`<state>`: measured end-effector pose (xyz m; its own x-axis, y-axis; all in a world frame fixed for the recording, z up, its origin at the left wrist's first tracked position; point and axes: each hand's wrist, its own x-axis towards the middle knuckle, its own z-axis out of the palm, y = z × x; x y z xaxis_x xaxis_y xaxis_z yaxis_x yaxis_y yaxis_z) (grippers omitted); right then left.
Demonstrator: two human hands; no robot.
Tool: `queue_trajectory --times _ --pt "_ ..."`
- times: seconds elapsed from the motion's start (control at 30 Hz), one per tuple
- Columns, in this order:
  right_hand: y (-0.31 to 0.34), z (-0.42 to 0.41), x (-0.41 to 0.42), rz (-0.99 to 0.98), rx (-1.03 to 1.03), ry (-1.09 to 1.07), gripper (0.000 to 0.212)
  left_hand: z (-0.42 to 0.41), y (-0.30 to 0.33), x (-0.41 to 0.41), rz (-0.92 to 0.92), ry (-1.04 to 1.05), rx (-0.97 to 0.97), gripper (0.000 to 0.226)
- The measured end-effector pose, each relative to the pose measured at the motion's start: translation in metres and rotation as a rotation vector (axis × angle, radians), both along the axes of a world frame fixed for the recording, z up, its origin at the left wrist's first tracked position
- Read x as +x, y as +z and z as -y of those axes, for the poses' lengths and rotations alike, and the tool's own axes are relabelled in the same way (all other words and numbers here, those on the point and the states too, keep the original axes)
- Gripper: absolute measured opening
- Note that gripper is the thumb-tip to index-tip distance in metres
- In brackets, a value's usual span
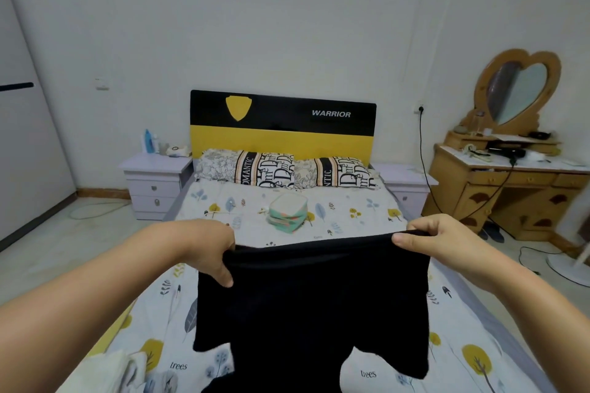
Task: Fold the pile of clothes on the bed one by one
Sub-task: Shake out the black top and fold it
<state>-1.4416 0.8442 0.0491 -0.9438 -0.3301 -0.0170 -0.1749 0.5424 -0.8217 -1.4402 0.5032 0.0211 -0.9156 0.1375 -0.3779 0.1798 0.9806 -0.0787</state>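
Note:
A pair of black shorts point(313, 306) hangs in the air over the bed point(376, 210), its two legs pointing down. My left hand point(212, 254) grips the waistband at its left end. My right hand point(437, 238) pinches the waistband at its right end. The waistband is stretched between the two hands. More dark cloth point(271, 384) lies below the shorts at the bottom edge. Pale clothes point(118, 370) lie bunched at the bottom left of the bed. A folded stack of green and pink cloth point(289, 212) sits in the middle of the bed, nearer the pillows.
Two patterned pillows point(284, 169) lean against the black and yellow headboard point(281, 124). A lilac nightstand point(156, 185) stands on each side of the bed. A wooden dressing table point(510, 188) with a heart-shaped mirror is at the right, and a fan base point(571, 265) on the floor.

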Motion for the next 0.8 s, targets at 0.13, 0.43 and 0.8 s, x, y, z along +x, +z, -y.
queue_trajectory --times 0.13,0.43,0.8 --pt "-0.005 -0.002 -0.003 0.036 0.048 -0.034 0.038 0.014 0.002 -0.006 -0.354 -0.068 0.187 0.031" --pt "-0.048 0.007 -0.017 -0.206 0.453 -0.274 0.018 0.014 -0.022 -0.010 -0.335 0.327 0.995 0.017" --pt "-0.051 0.000 -0.018 -0.193 0.349 -0.482 0.020 0.025 -0.033 -0.009 -0.287 0.422 0.703 0.026"
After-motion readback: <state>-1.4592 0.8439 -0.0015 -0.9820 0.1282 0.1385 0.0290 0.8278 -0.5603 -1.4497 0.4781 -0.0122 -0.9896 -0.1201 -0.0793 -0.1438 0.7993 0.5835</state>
